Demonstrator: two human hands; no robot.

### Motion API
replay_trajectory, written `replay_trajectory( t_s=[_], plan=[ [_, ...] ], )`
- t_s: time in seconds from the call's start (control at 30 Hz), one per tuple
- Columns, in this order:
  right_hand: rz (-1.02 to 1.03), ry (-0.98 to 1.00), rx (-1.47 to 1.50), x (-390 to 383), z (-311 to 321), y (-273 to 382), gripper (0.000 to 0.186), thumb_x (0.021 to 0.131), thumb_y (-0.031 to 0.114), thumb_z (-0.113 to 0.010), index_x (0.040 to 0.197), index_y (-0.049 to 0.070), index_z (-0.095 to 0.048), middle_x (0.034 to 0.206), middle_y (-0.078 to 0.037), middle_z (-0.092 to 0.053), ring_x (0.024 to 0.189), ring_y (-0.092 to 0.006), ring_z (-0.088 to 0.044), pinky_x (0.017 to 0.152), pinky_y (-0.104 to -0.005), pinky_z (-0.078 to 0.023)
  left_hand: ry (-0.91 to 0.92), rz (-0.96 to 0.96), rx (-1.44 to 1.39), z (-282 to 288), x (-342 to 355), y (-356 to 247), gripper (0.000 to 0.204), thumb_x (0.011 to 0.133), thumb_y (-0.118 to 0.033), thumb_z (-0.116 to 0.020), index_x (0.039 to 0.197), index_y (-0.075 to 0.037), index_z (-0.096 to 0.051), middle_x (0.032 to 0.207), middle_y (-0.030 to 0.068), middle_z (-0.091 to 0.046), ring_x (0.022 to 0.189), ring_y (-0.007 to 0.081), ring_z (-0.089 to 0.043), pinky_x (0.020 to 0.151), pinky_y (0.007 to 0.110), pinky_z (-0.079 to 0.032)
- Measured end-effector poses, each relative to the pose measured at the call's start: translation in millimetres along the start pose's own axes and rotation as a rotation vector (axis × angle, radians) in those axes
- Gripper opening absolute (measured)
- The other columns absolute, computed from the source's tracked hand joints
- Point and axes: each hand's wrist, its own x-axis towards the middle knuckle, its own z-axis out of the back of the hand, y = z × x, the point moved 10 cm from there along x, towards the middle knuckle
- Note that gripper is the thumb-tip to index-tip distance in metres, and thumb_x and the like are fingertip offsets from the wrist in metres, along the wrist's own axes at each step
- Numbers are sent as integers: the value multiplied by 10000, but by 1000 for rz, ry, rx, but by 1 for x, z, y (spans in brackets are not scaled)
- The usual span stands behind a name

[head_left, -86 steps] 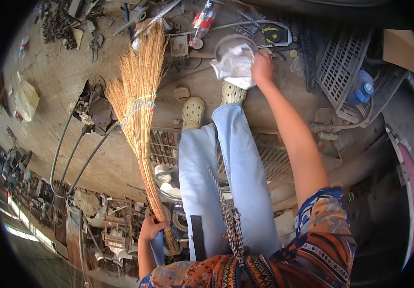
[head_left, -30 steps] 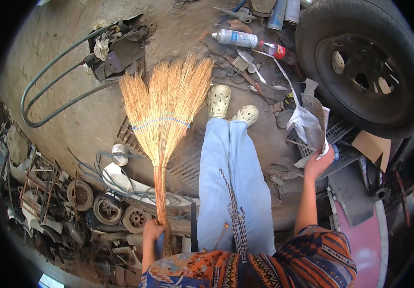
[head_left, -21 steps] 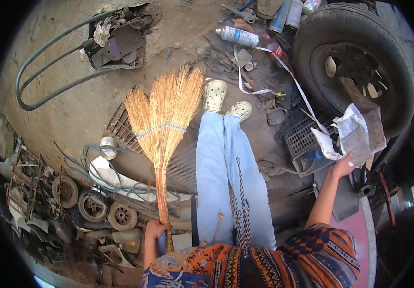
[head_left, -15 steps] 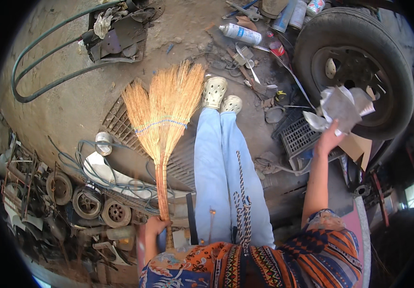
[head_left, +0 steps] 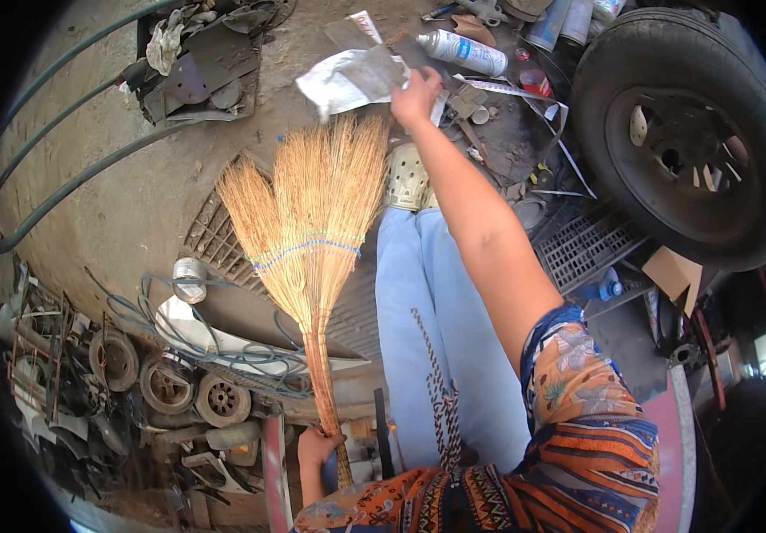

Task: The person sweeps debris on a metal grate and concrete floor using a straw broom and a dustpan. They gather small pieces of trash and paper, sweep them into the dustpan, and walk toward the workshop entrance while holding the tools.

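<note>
My left hand [head_left: 319, 449], at the bottom of the view, is closed round the handle of a straw broom [head_left: 325, 204]. The broom's bristles fan out upward, left of my legs. Stretched far forward, my right hand [head_left: 418, 96] grips a bunch of paper and cardboard scraps [head_left: 347, 78], white and grey, above the floor beyond the bristles. Left of these scraps lies a heap of dark rubbish [head_left: 201, 80] with a crumpled pale rag on it. A white spray can [head_left: 464, 51] lies just right of my right hand.
A large tyre on a wheel [head_left: 685, 133] stands at the right, beside a black plastic grille [head_left: 587, 253] and a cardboard piece [head_left: 672, 277]. Curved dark tubes [head_left: 72, 89] extend left from the rubbish heap. Cables [head_left: 147, 311], a tin [head_left: 189, 280] and old wheels [head_left: 223, 398] lie lower left.
My right hand has swung from beside the tyre leftward and forward, carrying the scraps over the floor past the broom's bristles. My left hand keeps hold of the broom, which has shifted slightly.
</note>
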Motion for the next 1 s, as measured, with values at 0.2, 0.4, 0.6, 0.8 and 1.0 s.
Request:
replay_trajectory(
  t_s=[0.2, 0.4, 0.6, 0.8, 1.0],
  plan=[
    [-216, 77, -295, 42, -6, -42, 270, 674, 147, -646, 921, 45, -604, 1099, -192, -496, 1084, -349, -453, 893, -411, -391, 3, -24, -22, -19, 17, 8, 396, 565, -395, -704, 762, -53, -672, 721, 158, -634, 689, 307, -614, 635, 385, -481],
    [-192, 108, -323, 37, 11, -25, 236, 704, 84, -584, 936, 45, -567, 1046, -170, -521, 995, -333, -507, 850, -401, -417, 13, -27, 16, -30, 25, 7, 432, 573, -430, -673, 781, -52, -668, 740, 175, -629, 732, 323, -611, 658, 408, -483],
    [-316, 197, -419, 33, -11, -56, 303, 740, 177, -566, 1037, 119, -597, 1191, -162, -438, 1122, -324, -415, 926, -397, -365, 17, -45, -28, -42, 25, 6, 454, 571, -441, -682, 805, -52, -666, 767, 181, -630, 753, 335, -608, 664, 415, -482],
    [-39, 30, -401, 34, 8, -21, 198, 695, 78, -602, 866, 0, -538, 916, -194, -566, 893, -364, -548, 791, -432, -437, 26, -60, -43, -47, 32, 2, 480, 573, -460, -686, 814, -45, -662, 769, 185, -629, 760, 340, -606, 681, 416, -477],
    [75, 163, 44, -26, 5, 133, 242, 711, 44, -600, 909, -3, -468, 866, -222, -575, 865, -394, -560, 743, -442, -443, 24, -95, -66, -53, 28, -2, 467, 578, -447, -685, 799, -37, -658, 762, 189, -629, 748, 343, -606, 677, 409, -477]
  ],
)
